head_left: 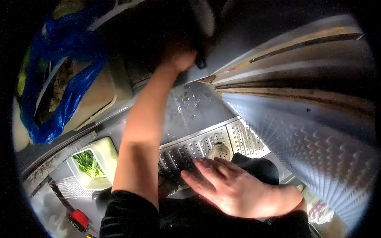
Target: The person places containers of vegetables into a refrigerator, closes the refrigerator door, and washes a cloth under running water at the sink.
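My left arm reaches up across the view, and my left hand (pixel 183 61) lies in deep shadow near a small black handle-like thing (pixel 201 62). Its fingers are too dark and blurred to make out. Low in the view, my right hand (pixel 226 184) is held in front of my dark clothing, its fingers loosely spread with nothing between them. Just beyond its fingertips, a round perforated piece (pixel 220 152) sits at the perforated metal floor grate (pixel 190 154).
A blue plastic bag (pixel 73 113) lies over a pale bin (pixel 97 95) at upper left. Below it, a pale container (pixel 111 152) holds leafy greens (pixel 90 163). A red-headed brush (pixel 79 220) is at lower left. Ridged translucent sheeting (pixel 309 139) hangs along the right.
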The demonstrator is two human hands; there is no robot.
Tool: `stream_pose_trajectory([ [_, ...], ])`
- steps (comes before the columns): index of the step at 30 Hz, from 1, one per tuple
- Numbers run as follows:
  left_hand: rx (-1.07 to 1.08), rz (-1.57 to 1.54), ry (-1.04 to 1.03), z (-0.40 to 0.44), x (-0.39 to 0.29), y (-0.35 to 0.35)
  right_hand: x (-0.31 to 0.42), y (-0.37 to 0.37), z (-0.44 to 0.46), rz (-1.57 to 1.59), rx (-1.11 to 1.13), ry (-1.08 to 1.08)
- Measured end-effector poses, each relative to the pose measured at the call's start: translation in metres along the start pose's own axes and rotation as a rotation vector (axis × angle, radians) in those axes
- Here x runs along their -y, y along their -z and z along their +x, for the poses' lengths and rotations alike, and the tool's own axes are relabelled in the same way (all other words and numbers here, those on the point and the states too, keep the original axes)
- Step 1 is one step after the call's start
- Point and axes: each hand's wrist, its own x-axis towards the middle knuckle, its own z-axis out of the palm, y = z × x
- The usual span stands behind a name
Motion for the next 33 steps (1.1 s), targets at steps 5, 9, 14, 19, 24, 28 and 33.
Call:
stream_pose_trajectory([
  [5,0.045,0.075,-0.207,-0.092,-0.031,-0.005,0.011,0.001,0.013,-0.009,-0.024,0.064],
  [9,-0.031,0.073,-0.050,-0.134,-0.025,0.001,0.018,-0.004,0.020,-0.029,0.006,0.100],
  [14,-0.019,0.252,0.499,-0.144,0.010,0.002,0.028,-0.004,0.011,-0.082,-0.066,0.148],
  [19,-0.413,0.077,0.580,-0.071,0.060,-0.030,0.018,0.001,0.005,-0.055,-0.074,0.142],
  [24,-0.308,0.033,0.355,-0.010,0.127,-0.032,0.015,0.010,-0.012,-0.043,-0.055,0.118],
  [28,-0.269,0.324,0.427,-0.044,0.087,-0.039,0.016,0.011,-0.021,-0.014,-0.055,0.134],
  [33,-0.116,0.268,0.799,-0.099,0.006,-0.015,0.015,0.015,-0.016,-0.027,-0.046,0.134],
])
